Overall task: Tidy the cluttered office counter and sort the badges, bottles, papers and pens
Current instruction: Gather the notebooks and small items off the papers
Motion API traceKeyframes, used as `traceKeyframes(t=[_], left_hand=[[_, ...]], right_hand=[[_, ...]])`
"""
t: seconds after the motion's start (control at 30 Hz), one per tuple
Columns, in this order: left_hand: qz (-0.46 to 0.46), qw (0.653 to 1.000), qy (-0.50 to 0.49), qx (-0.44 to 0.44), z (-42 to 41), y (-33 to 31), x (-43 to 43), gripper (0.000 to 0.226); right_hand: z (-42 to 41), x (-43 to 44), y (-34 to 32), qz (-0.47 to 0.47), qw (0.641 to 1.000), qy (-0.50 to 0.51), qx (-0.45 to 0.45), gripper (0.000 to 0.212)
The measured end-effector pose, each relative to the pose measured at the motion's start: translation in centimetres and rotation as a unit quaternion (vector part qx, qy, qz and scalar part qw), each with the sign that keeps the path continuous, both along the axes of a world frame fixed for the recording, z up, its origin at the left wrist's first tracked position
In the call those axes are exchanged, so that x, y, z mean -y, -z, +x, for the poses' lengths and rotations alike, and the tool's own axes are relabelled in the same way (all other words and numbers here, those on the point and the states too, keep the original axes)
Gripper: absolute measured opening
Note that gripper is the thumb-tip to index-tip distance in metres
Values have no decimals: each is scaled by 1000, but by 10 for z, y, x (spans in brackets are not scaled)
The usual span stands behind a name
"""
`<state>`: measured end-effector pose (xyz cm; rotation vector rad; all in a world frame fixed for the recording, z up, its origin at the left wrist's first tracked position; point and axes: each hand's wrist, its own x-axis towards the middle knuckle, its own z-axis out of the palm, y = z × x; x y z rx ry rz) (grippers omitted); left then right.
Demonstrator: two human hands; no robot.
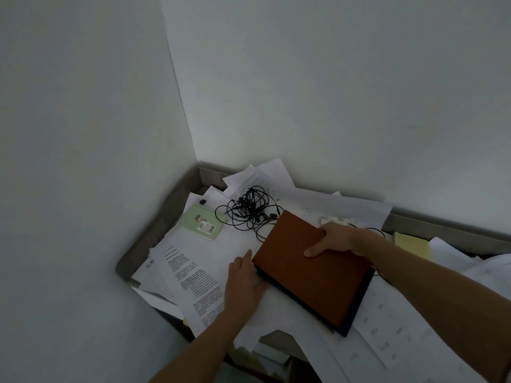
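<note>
- Fingers of the right hand are curling over the far edge of the brown book, while the thumb is lying flat across its cover. Between them they are pinching the book.
- Fingers of the left hand are lying almost straight and holding nothing. They are resting on the papers, with their side touching the near left edge of the stacked books.
- The brown book is sitting between the two hands, tilted corner-on to me. Its far corner is pointing toward the wall.
- A dark book is lying directly under it, showing as a thin border along the near and right edges.
- Both books are resting on loose white papers that are overlapping at all angles. Some are printed with blocks of text too blurred to read.
- A tangled black cable is lying just beyond the brown book's far corner, with one loop reaching the book's edge.
- A green notepad is lying left of the cable, well apart from both hands. A small card is sitting on it, and I cannot tell what kind of card it is.
- A yellow pad is peeking out from the sheets beyond the right forearm.
- The grey raised rim of the counter is running along two pale walls that are meeting in a corner.
</note>
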<state>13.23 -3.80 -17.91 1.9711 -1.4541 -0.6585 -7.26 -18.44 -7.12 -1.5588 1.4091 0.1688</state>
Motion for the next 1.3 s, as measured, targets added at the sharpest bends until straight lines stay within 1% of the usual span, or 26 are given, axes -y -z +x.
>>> traceKeyframes(t=[0.03, 0.07, 0.1, 0.13, 0.17, 0.2, 0.23, 0.27, 0.33, 0.37, 0.43, 0.53, 0.67, 0.73, 0.83, 0.9, 0.97, 1.03, 1.07, 1.1, 1.17, 1.27, 1.3], left_hand=[[0, 999, -17, -45, -2, -3, 1, 84], [8, 993, -41, -109, -5, -10, 2, 82], [11, 978, -75, -195, -8, -21, 5, 76], [19, 946, -115, -302, -12, -38, 11, 65], [23, 899, -139, -414, -16, -57, 18, 52], [30, 849, -141, -509, -21, -73, 27, 44], [28, 814, -123, -566, -27, -90, 35, 43], [24, 809, -97, -579, -34, -104, 44, 49], [8, 824, -57, -564, -47, -124, 55, 60], [4, 834, -57, -548, -53, -130, 57, 63], [6, 840, -52, -540, -62, -133, 56, 65], [3, 827, -28, -561, -72, -129, 51, 64], [1, 799, -8, -601, -72, -129, 49, 65], [6, 800, 13, -599, -74, -133, 48, 68], [14, 822, 48, -567, -74, -139, 47, 75], [11, 853, 74, -517, -70, -147, 44, 75], [8, 877, 123, -465, -66, -154, 39, 67], [12, 893, 155, -422, -62, -160, 36, 46], [6, 899, 147, -412, -67, -164, 30, 35], [6, 901, 130, -414, -68, -163, 29, 30], [12, 899, 82, -431, -81, -159, 17, 30], [35, 874, 4, -484, -104, -142, -8, 34], [39, 867, -17, -496, -110, -136, -16, 35]], right_hand=[[-8, -7, -5, -3, 999, 16, 35, 73], [-16, -14, -9, -14, 997, 32, 73, 71], [-25, -21, -15, -31, 991, 54, 118, 65], [-33, -28, -22, -47, 982, 80, 167, 58], [-39, -35, -29, -63, 968, 110, 217, 54], [-46, -42, -36, -80, 951, 135, 265, 52], [-50, -49, -40, -96, 934, 153, 307, 54], [-54, -55, -42, -109, 919, 167, 340, 56], [-57, -63, -34, -116, 906, 180, 365, 63], [-59, -68, -27, -117, 906, 181, 364, 64], [-60, -76, -11, -118, 915, 172, 345, 65], [-63, -85, 4, -117, 921, 175, 328, 63], [-56, -82, 15, -135, 918, 196, 318, 65], [-54, -79, 16, -145, 914, 209, 314, 65], [-53, -78, 8, -153, 907, 235, 315, 58], [-57, -79, -3, -147, 900, 247, 326, 52], [-68, -79, -16, -129, 902, 242, 333, 52], [-77, -82, -25, -104, 908, 225, 338, 60], [-86, -88, -31, -92, 909, 216, 343, 63], [-86, -90, -31, -74, 911, 210, 347, 64], [-93, -104, -33, -50, 914, 210, 344, 63], [-108, -132, -28, 2, 910, 239, 340, 65], [-114, -142, -25, 26, 906, 240, 348, 60]])
